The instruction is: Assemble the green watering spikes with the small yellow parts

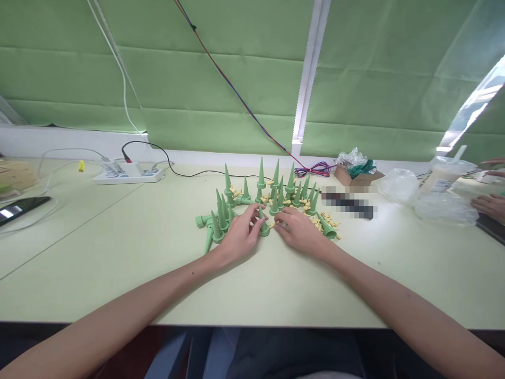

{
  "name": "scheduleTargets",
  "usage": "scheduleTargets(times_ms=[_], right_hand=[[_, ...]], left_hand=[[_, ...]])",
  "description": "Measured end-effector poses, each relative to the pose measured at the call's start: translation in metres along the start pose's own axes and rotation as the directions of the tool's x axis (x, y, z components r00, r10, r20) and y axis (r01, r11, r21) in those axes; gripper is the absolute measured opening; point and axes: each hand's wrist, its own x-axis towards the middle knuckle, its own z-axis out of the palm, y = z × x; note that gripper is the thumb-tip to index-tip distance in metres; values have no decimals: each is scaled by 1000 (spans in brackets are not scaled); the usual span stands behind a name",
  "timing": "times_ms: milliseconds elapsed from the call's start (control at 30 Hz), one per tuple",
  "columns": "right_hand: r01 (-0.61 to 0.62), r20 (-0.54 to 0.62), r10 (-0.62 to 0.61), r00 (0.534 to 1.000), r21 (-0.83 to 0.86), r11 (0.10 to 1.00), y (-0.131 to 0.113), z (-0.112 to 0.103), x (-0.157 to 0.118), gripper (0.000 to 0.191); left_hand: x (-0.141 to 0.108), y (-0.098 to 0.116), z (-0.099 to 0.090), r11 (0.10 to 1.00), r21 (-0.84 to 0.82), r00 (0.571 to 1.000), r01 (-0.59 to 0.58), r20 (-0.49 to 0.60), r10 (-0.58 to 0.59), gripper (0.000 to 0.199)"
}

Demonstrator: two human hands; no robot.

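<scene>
The left hand [241,230] gripped a slender green cone [264,230] between thumb and fingertips, the cone tapering nearly upright to a point above a round collar close to the pale, smooth tabletop [276,295]. The right hand [302,230], just right of that cone, had its fingers bent downward beside a small yellow piece [272,227]; whether they pinched it, I could not tell. Beyond both hands stood a cluster of plastic-looking green cones [261,176], with knobbly yellow bits scattered among their bases. Left of the left hand, more cones [216,231] stood or lay tipped over. Immediately right of the right hand, a toppled cone [326,227] showed its hollow round mouth beside loose yellow pieces [330,218]. Farther right and beyond that hand, crinkled clear plastic [349,158] spilled from a cardboard box [357,180], and a translucent cup [442,176] held a straw. The left fingers hid part of the gripped cone, and the right hand covered some yellow bits behind it. A dark object [347,204] past the right hand was blurred into blocks; at the far right, another person's hand [489,205] was cut off by the edge.
</scene>
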Motion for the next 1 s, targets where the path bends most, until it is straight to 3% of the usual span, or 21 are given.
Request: scheduleTargets(times_ms=[267,467,667,1000], right_hand=[[-77,-17,76,997,-36,996,-7,-1,-4,6],[-103,23,104,994,-37,994,-9,-1,-4,3],[-119,42,121,992,-51,992,-10,-1,-4,9],[-80,58,84,995,-67,995,-9,1,-7,13]], left_hand=[[-1,7,-3,1000,21,1000,19,23,-20,18],[1,7,-3,996,77,998,-51,-30,54,19],[3,4,-3,995,93,999,-43,-3,44,17],[1,2,-5,1000,18,999,-9,33,9,38]])
